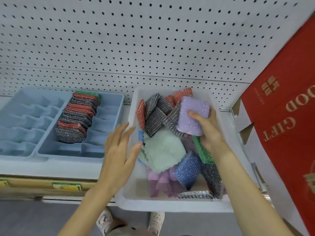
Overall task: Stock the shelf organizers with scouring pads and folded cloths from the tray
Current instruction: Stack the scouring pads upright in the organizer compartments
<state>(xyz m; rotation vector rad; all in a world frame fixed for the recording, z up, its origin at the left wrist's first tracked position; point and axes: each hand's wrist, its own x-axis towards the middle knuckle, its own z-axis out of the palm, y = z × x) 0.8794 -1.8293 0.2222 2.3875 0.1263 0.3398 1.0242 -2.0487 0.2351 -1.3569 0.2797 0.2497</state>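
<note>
A white tray (170,207) on the shelf holds sparkly scouring pads in grey, red, blue and green, plus a mint folded cloth (163,150) and a purple cloth (160,183). My right hand (207,128) grips a lilac scouring pad (193,114) above the tray's far right part. My left hand (119,155) hovers with straight fingers at the tray's left rim, holding nothing. To the left, a blue shelf organizer (109,120) carries a row of grey, red and green pads (76,116) in its middle lane. A second blue organizer (22,121) with dividers lies further left.
A white pegboard (136,40) backs the shelf. A red gift carton (286,126) leans at the right, close to the tray. The shelf's front edge carries price labels (66,186). My shoes (105,220) show below on the floor.
</note>
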